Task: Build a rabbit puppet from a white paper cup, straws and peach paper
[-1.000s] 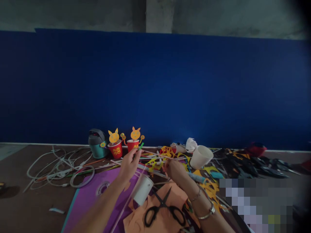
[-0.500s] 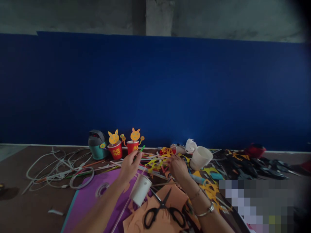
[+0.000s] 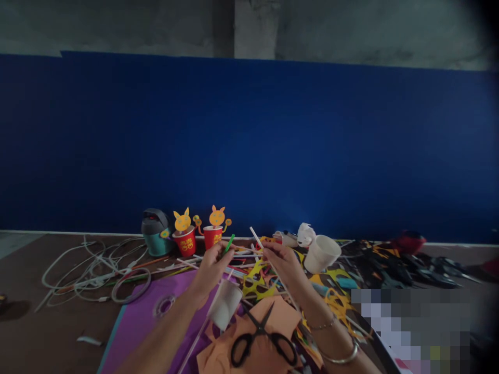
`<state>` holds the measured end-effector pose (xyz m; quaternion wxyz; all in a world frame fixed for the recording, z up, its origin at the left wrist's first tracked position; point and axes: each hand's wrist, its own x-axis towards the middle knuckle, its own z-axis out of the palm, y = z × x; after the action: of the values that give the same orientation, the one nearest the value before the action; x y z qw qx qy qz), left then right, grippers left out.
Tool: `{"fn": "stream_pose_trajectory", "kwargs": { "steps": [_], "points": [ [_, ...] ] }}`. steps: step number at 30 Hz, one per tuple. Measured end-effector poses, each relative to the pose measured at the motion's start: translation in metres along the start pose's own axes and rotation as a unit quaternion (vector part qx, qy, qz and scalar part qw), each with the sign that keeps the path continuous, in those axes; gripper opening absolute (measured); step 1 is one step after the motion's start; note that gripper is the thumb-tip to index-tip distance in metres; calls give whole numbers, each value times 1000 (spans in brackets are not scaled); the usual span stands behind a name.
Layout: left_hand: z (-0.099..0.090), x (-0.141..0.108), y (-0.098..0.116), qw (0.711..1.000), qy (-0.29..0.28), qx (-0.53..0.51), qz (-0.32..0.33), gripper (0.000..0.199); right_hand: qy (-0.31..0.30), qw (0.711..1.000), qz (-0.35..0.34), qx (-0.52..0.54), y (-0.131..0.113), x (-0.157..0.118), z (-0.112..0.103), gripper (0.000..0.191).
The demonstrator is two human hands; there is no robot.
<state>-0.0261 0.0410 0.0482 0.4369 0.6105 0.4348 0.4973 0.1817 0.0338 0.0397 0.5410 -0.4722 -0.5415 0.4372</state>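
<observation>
Pinched in my left hand is a short green straw, its end sticking up past the fingertips. My right hand is closed on a white straw that leans up and to the left. Both hands hover over a pile of loose straws and yellow paper scraps. Below them, a white paper cup lies tilted on a purple sheet. Black-handled scissors rest with blades parted on orange paper.
Two red cups with orange cat faces stand at the back, beside a teal and grey container. White cables lie coiled at left. Another white cup and crumpled white paper are at right, with several dark tools beyond.
My right hand has come up out of the pile with a white straw in it. My left hand still holds the green straw and has barely shifted.
</observation>
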Motion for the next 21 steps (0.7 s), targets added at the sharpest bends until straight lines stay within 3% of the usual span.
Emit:
{"fn": "stream_pose_trajectory", "kwargs": {
  "steps": [3,7,15,21],
  "points": [
    [5,-6,6,998,-33,-49,-18,23,-26,988,88,124,-6,-4,1,31],
    [8,-9,9,991,-64,-98,-64,26,-27,968,131,212,-14,-8,3,27],
    [16,-11,4,976,-63,-181,-99,29,-103,973,127,164,-19,-20,25,27],
    [23,-15,-2,935,-85,-303,-167,29,-107,977,123,141,-15,-27,41,39]
  ]
}}
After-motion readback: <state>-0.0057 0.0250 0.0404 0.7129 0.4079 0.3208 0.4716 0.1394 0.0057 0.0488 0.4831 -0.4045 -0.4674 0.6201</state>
